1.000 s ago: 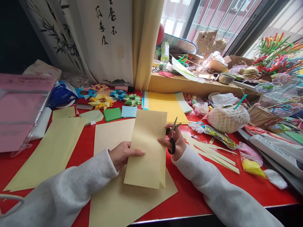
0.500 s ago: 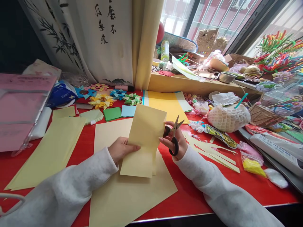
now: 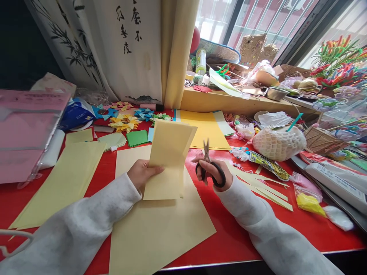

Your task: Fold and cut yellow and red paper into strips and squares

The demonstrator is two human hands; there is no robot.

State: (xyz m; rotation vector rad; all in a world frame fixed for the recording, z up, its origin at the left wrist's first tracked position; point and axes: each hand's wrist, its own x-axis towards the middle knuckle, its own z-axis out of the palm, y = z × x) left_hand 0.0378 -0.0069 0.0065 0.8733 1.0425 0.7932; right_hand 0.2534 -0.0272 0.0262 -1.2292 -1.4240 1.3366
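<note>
In left fingers (image 3: 155, 170), folded paper (image 3: 169, 156), scissors (image 3: 221, 179) apart

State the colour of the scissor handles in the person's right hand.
Black scissor handles; head view shows them best.

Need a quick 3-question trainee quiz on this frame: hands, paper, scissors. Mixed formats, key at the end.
1. What does the right hand hold?
A. a glue stick
B. scissors
C. a ruler

2. True or false: the scissors' blades are touching the folded sheet held up by the left hand.

3. Fill in: the table under the papers is ___ in colour.

Key: 1 B; 2 false, there is a gap between the blades and the sheet; 3 red.
</note>
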